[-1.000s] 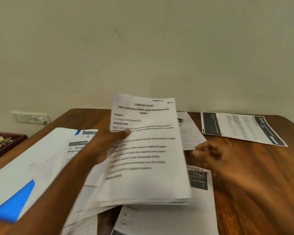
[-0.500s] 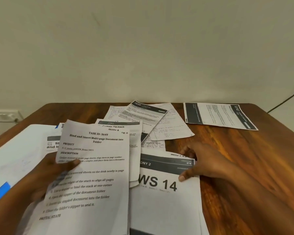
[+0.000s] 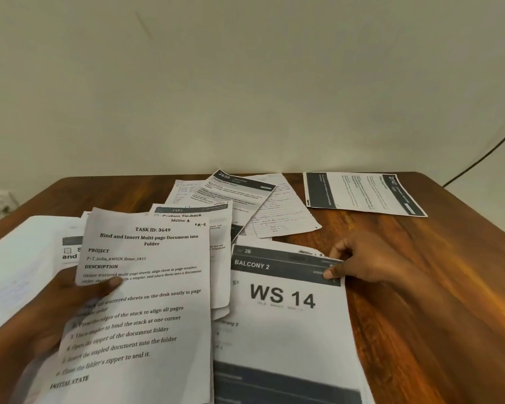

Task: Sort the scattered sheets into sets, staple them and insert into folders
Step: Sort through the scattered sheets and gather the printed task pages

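While left hand (image 3: 70, 304) grips the limp task sheet (image 3: 146, 293), right hand (image 3: 359, 258) pinches the WS 14 sheet (image 3: 286, 310) corner; thin, slippery paper, best lifted at edges.

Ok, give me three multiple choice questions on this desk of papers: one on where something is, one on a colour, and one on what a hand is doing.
1. Where does the sheet numbered 2747 lie?
A. far right of the wooden desk, apart from the others
B. under the WS 14 sheet
C. in the left hand

2. What colour is the header band on the WS 14 sheet?
A. red
B. dark grey
C. yellow

3. What is the left hand doing?
A. lying flat on bare wood
B. holding the TASK ID 3649 sheet, thumb on its face
C. holding a stapler

Answers: 1 A, it sits alone near the far right corner. 2 B, the band behind BALCONY 2 is dark grey. 3 B, the thumb presses the printed face while the right hand pinches the WS 14 sheet's edge.
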### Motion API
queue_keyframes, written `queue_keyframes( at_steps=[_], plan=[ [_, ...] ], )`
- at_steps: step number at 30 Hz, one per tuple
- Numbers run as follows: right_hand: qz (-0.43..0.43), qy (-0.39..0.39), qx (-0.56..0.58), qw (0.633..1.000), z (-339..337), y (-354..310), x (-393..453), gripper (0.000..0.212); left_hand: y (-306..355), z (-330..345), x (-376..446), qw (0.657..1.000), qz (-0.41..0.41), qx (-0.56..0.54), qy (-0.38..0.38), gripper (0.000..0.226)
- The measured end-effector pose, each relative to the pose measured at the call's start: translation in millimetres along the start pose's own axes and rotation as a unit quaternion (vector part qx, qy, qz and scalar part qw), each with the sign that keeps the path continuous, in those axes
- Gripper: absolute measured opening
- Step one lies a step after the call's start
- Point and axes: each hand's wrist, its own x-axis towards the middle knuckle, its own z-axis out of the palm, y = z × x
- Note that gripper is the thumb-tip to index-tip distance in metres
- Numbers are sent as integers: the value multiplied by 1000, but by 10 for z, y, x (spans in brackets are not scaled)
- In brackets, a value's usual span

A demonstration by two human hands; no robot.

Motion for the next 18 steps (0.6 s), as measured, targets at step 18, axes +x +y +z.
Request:
queue_keyframes(
  at_steps=[18],
  plan=[
    [-23, 188, -332, 924, -130, 72, -119, 69, 52, 22, -48, 999, 0, -27, -28, 71]
  ],
)
